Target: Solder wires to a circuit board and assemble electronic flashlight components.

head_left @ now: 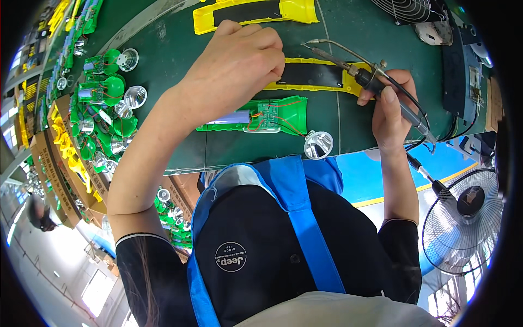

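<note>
My right hand (pixel 391 111) grips a soldering iron (pixel 370 80) with a thin metal tube clamped along it. Its tip points left, above the workbench between two yellow casing halves. Curled closed, my left hand (pixel 237 68) is at the left end of the nearer yellow casing half (pixel 348 79), which has a black strip inside; the fingertips are partly hidden. Just nearer to me lies a green flashlight housing (pixel 294 113) with a purple battery (pixel 231 117), a circuit board (pixel 268 117) and thin red wires. A silver reflector cup (pixel 318 145) sits by its right end.
Another yellow casing half (pixel 256 12) lies farther back. Several green assemblies with reflectors (pixel 111 90) crowd the bench's left side. At right stand a dark device (pixel 463 82) and a caged fan (pixel 406 8); a larger fan (pixel 468 201) is beside the bench. Boxes (pixel 60 174) hold yellow parts.
</note>
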The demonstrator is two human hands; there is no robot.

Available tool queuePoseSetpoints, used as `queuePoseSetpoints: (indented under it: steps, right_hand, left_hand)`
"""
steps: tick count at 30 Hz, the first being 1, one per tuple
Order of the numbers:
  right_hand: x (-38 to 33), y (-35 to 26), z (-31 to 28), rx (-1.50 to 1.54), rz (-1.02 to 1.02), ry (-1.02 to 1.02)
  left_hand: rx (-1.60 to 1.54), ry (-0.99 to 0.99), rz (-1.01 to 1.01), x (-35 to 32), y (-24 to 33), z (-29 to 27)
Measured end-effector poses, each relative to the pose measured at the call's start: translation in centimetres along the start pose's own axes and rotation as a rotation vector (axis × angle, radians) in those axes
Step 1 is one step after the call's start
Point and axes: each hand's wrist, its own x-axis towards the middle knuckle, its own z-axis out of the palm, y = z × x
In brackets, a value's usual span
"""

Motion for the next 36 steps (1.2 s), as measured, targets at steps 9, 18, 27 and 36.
queuePoseSetpoints:
  steps: [9,18,27,36]
  right_hand:
    - [-0.1,0.7,-0.3,0.006,-0.058,0.051]
    - [2.8,1.5,1.1,0.091,-0.122,0.192]
    - [0.6,0.1,4.0,0.237,0.061,0.147]
    - [3.1,-2.4,-4.5,0.080,0.349,-0.093]
  left_hand:
    - [-0.006,0.169,0.008,-0.8,2.0,-0.5]
    - [0.105,0.381,0.033,-2.1,4.6,3.0]
    - [0.072,0.520,-0.132,0.0,5.5,4.7]
    - [0.033,0.198,-0.262,1.1,5.4,2.7]
